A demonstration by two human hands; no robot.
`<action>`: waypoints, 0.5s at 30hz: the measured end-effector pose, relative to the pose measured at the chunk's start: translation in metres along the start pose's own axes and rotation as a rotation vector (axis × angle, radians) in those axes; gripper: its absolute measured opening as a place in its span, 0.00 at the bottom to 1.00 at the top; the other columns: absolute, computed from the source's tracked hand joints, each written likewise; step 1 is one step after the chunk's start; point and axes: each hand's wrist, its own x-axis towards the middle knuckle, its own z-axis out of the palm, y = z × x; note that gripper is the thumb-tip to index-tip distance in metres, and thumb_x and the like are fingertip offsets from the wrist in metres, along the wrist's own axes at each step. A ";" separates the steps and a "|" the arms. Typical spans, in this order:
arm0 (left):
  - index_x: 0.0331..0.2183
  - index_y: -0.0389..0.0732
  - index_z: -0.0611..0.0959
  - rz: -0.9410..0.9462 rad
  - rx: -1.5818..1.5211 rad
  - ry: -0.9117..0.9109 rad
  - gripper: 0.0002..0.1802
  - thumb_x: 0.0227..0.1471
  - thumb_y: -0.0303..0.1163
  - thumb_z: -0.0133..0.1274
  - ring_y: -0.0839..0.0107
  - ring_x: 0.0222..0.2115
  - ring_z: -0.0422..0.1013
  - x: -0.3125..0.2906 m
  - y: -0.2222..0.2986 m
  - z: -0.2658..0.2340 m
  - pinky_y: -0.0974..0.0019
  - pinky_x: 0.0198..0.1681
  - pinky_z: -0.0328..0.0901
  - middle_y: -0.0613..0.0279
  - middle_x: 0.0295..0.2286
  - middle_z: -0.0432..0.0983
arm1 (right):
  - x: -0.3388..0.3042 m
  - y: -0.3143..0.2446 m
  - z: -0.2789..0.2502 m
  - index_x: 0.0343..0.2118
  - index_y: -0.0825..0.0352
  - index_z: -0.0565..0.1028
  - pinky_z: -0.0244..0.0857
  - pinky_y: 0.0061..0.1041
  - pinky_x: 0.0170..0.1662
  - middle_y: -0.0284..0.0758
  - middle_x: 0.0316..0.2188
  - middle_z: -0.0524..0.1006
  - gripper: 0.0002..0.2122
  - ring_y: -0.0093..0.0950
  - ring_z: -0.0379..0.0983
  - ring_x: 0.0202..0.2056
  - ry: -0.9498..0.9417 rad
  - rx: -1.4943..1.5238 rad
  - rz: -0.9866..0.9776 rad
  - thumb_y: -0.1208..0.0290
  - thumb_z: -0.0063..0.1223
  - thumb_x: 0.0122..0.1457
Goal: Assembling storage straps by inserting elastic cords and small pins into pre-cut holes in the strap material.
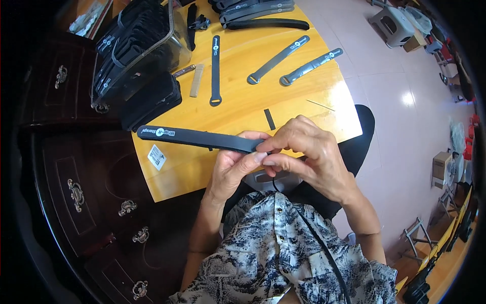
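A black hook-and-loop strap (pixel 200 139) with a white print near its rounded tip is held above the table's near part, tip pointing left. My left hand (pixel 230 172) grips it near its right end, thumb on top and fingers behind. At that same end my right hand (pixel 316 159) is closed, thumb and fingers pinching; the fingers cover the strap's end. Three similar straps lie flat beyond my hands: one upright strap (pixel 215 71), one slanted strap (pixel 278 60) and another slanted strap (pixel 311 67), each with a slotted end.
On the yellow table (pixel 187 175) stands a clear bin (pixel 174 38) packed with black straps, a black stack (pixel 152 104) beside it. More bundled straps (pixel 258 12) lie at the far edge. A short black strip (pixel 269 119), a thin stick (pixel 320 105) and a white label (pixel 156 157) lie nearby.
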 end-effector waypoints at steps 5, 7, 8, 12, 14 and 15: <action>0.45 0.28 0.70 -0.045 0.057 -0.081 0.18 0.58 0.32 0.49 0.69 0.31 0.75 -0.008 0.003 -0.003 0.70 0.35 0.70 0.51 0.32 0.75 | 0.000 -0.001 -0.001 0.27 0.68 0.79 0.65 0.23 0.28 0.32 0.21 0.74 0.06 0.24 0.72 0.24 -0.112 0.261 0.215 0.71 0.62 0.49; 0.45 0.28 0.70 -0.048 0.054 -0.090 0.18 0.58 0.33 0.48 0.69 0.31 0.75 -0.009 0.001 -0.003 0.70 0.35 0.70 0.52 0.32 0.75 | 0.003 -0.002 -0.003 0.26 0.69 0.78 0.65 0.24 0.28 0.33 0.21 0.75 0.06 0.25 0.72 0.25 -0.156 0.213 0.192 0.71 0.60 0.51; 0.45 0.28 0.70 -0.046 0.054 -0.089 0.18 0.58 0.33 0.48 0.69 0.31 0.75 -0.010 0.001 -0.003 0.70 0.35 0.70 0.52 0.32 0.75 | 0.005 -0.003 -0.004 0.25 0.69 0.78 0.66 0.25 0.29 0.34 0.21 0.75 0.06 0.27 0.72 0.25 -0.200 0.168 0.166 0.72 0.59 0.52; 0.44 0.29 0.71 -0.049 0.047 -0.074 0.17 0.59 0.33 0.48 0.70 0.31 0.75 -0.014 0.002 -0.001 0.70 0.35 0.70 0.53 0.31 0.75 | 0.007 -0.008 -0.004 0.25 0.69 0.75 0.66 0.27 0.29 0.36 0.20 0.75 0.06 0.31 0.72 0.25 -0.246 0.138 0.150 0.72 0.56 0.54; 0.44 0.29 0.71 -0.058 0.045 -0.067 0.17 0.59 0.33 0.48 0.70 0.31 0.74 -0.016 0.004 -0.001 0.70 0.36 0.70 0.54 0.31 0.75 | 0.008 -0.012 -0.003 0.28 0.70 0.72 0.66 0.31 0.29 0.37 0.21 0.74 0.06 0.35 0.73 0.26 -0.285 -0.014 0.048 0.72 0.53 0.53; 0.43 0.30 0.71 -0.069 0.044 -0.075 0.16 0.59 0.33 0.48 0.71 0.30 0.74 -0.017 0.005 -0.001 0.70 0.36 0.70 0.55 0.31 0.75 | 0.007 -0.014 -0.002 0.28 0.70 0.72 0.66 0.31 0.29 0.37 0.21 0.74 0.06 0.35 0.73 0.26 -0.289 -0.014 0.047 0.72 0.53 0.53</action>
